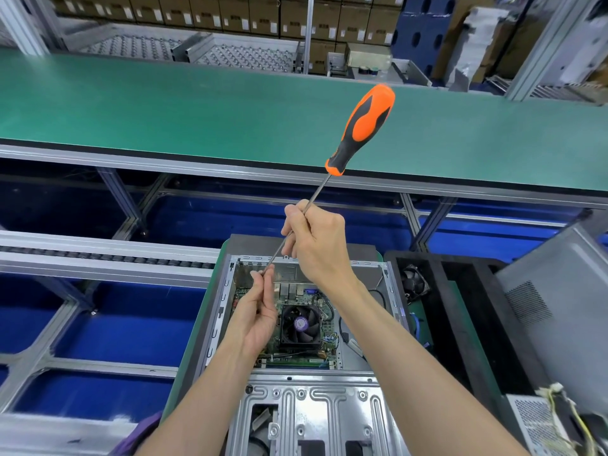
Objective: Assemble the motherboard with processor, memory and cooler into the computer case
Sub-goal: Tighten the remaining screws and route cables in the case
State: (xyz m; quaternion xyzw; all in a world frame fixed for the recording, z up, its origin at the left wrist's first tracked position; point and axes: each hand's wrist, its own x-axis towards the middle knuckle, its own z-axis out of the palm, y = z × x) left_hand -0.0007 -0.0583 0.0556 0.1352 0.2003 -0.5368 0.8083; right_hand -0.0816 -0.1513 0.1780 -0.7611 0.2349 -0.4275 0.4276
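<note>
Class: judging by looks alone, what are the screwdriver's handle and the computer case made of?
Screwdriver handle: probably moulded plastic with rubbery grip; matte orange and black zones. Computer case: bare sheet metal, likely steel; grey sheen, stamped ribs and holes.

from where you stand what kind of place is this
Most likely a computer assembly line in a factory: a long green conveyor belt runs past the open computer case, roller racks stand behind it, and stacked cartons line the back.

Head cam, fwd-down, close over case (227, 291)
</note>
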